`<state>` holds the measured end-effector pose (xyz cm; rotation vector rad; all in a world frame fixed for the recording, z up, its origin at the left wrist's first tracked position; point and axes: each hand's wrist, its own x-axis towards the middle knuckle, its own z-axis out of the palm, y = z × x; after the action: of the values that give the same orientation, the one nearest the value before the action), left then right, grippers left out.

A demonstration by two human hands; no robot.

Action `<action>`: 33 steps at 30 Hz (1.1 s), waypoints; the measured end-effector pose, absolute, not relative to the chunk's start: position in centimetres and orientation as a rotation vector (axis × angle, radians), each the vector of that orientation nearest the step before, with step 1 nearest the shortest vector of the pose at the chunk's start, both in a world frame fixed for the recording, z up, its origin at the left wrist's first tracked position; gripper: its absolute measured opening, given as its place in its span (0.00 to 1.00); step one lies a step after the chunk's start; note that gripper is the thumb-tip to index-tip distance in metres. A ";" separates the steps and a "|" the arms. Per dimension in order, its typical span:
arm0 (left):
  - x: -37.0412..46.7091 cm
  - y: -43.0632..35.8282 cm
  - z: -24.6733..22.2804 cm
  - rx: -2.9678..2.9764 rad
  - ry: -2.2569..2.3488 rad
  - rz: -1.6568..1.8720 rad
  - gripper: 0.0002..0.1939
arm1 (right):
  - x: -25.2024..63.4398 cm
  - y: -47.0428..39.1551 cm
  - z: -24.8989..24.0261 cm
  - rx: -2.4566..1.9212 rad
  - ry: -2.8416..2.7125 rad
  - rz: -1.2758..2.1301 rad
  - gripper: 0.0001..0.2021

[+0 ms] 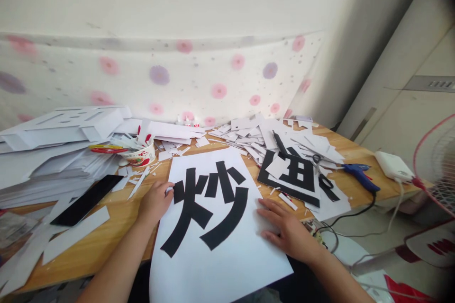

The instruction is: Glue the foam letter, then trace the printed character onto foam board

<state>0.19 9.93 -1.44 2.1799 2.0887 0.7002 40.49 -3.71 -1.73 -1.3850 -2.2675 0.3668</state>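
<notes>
A large white sheet of paper (227,265) with a bold black Chinese character (188,208) lies in front of me, its near end hanging past the table edge. My left hand (155,202) is at the sheet's left edge, fingers bent and thumb close to the forefinger, pinching the paper beside the character's left stroke. On the right margin rests my right hand (286,229), fingers spread and lying on the paper. Beyond it is a black-and-white character board (287,175) with a white scrap on top. Black-handled scissors (325,182) lie at its right side.
Paper scraps (245,132) are heaped at the back. A paper tub (140,156) of tools, a black strip (87,199) and stacked white box-like letters (67,125) stand left. A blue glue gun (360,175), white adapter (394,165) and fan (437,175) are right.
</notes>
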 end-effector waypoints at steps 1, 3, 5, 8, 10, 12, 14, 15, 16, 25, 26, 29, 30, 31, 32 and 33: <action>0.3 9.8 -1.4 2.182 2.095 0.696 0.12 | 40.6 -3.8 -1.6 -1.384 -2.284 0.370 0.23; 0.4 9.5 -1.5 2.186 2.104 0.693 0.12 | 40.7 -4.0 -1.5 -1.371 -2.311 0.370 0.26; 0.5 9.1 -1.6 2.196 2.094 0.698 0.13 | 40.9 -4.2 -1.4 -1.349 -2.327 0.370 0.29; 0.6 8.4 -1.8 2.215 2.051 0.708 0.13 | 41.1 -4.3 -1.4 -1.323 -2.345 0.378 0.33; 0.7 7.9 -1.9 2.218 2.026 0.722 0.13 | 41.1 -4.4 -1.5 -1.311 -2.359 0.379 0.34; 0.9 7.6 -1.9 2.209 2.014 0.740 0.13 | 41.2 -4.4 -1.6 -1.306 -2.371 0.372 0.34; 1.0 7.5 -2.0 2.196 2.010 0.760 0.13 | 41.3 -4.5 -1.7 -1.306 -2.382 0.354 0.35; 1.1 7.5 -2.0 2.191 2.010 0.768 0.13 | 41.3 -4.5 -1.8 -1.305 -2.388 0.343 0.35; 1.1 7.5 -2.0 2.189 2.010 0.776 0.12 | 41.4 -4.4 -1.9 -1.300 -2.393 0.334 0.35; 3.3 3.0 1.6 2.300 1.898 0.749 0.17 | 41.7 -4.0 -2.5 -1.308 -2.407 0.370 0.34; 4.2 1.6 2.1 2.350 1.768 0.667 0.21 | 41.7 -3.9 -2.3 -1.310 -2.409 0.371 0.33; 7.1 -2.4 2.7 2.434 1.264 0.250 0.33 | 41.9 -3.7 -1.8 -1.311 -2.410 0.372 0.30; 7.9 -3.4 2.6 2.447 1.186 0.158 0.37 | 41.9 -3.7 -1.7 -1.312 -2.410 0.369 0.29; 8.5 -4.1 2.4 2.461 1.141 0.088 0.41 | 42.0 -3.7 -1.5 -1.311 -2.411 0.360 0.28; 9.0 -4.6 2.1 2.483 1.126 0.040 0.45 | 41.9 -3.7 -1.4 -1.311 -2.410 0.343 0.27; 9.3 -4.8 1.7 2.512 1.136 0.008 0.47 | 41.7 -3.8 -1.2 -1.310 -2.411 0.314 0.26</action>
<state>9.30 -4.78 1.75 2.5120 1.1362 0.0081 41.73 -3.81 -1.23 -1.3096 -2.4105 0.3145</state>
